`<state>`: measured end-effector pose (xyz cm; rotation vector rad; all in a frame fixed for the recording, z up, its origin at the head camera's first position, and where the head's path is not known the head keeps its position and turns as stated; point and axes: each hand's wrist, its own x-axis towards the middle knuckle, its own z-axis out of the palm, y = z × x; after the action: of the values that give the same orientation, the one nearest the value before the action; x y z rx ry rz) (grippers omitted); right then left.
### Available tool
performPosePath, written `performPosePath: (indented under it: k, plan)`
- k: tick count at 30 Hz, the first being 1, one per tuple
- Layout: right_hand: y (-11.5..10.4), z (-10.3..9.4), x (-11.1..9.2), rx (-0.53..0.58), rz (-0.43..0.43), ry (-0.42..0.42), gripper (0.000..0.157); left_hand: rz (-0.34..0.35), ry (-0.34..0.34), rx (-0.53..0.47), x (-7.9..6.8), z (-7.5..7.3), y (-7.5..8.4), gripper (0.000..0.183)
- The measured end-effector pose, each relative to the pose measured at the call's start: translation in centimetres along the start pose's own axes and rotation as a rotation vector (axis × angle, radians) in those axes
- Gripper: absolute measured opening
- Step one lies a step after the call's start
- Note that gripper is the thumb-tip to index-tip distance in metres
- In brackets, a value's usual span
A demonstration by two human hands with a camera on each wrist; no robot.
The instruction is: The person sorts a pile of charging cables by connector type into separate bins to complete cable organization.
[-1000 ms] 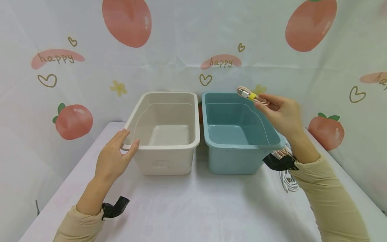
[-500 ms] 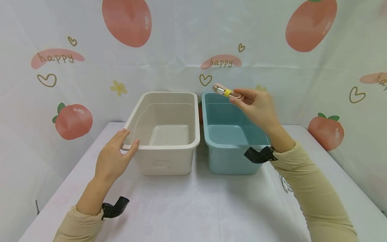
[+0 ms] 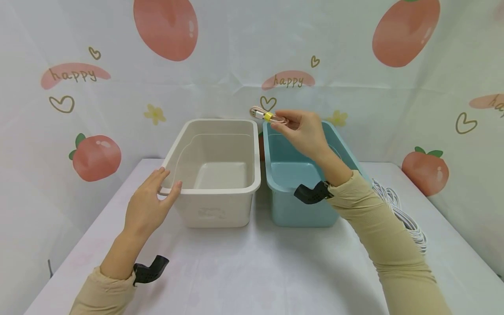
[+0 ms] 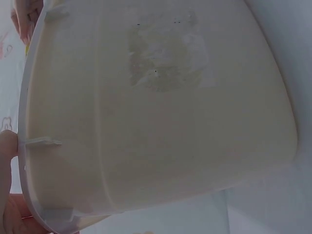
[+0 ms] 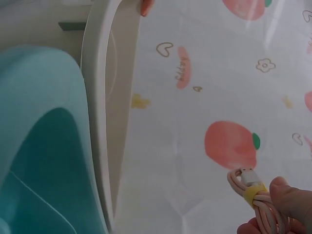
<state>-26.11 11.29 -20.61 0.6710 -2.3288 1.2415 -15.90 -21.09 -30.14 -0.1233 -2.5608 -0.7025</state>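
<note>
"What's different nearest you?"

"Nothing at my left hand (image 3: 145, 208). It rests on the near left corner of the white bin (image 3: 216, 211), thumb spread well apart from the fingers, same as a second ago."

"And farther in?"

"My right sleeve (image 3: 374, 225) has swung leftward, so more of the pale cables (image 3: 411, 225) shows on the table (image 3: 236, 271), right of the blue bin (image 3: 301, 214). Beyond that, my right hand (image 3: 305, 131) has crossed that bin from its right side. I'm pinching the pink cable (image 5: 267, 214) between thumb and fingers, just behind its yellow band (image 5: 252, 192). It's held up by the far end of the gap between the bins."

"Meaning what for the work?"

"I'd call it mid-carry: the pink cable is well away from the pale ones and in neither bin. How high it sits over the rims, I can't tell."

"Now count, near to far."

"Two black wrist devices (image 3: 151, 270), two hands, two bins: one white, one blue. The pale cables overlap, partly behind my sleeve, so I can't number them. One pink cable, in my pinch. On the backdrop (image 3: 228, 57), three 'happy' labels (image 3: 289, 80) and four red fruits (image 3: 96, 158) in plain sight, plus a sliver of red between the bins."
</note>
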Motion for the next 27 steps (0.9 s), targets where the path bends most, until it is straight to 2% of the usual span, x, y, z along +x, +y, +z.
performPosePath:
  k: [11,16,27]
  plan:
    - [-0.3,2.6,1.1,-0.012,0.005,-0.079,0.033,-0.012,-0.022,0.014,0.1,-0.1,0.1,0.056]
    - [-0.5,3.6,1.7,-0.025,0.033,-0.109,0.036,-0.015,-0.028,0.014,0.1,-0.2,0.2,0.057]
    - [-0.9,5.2,3.8,-0.067,0.059,-0.098,0.037,-0.017,-0.031,0.011,0.2,-0.2,0.2,0.057]
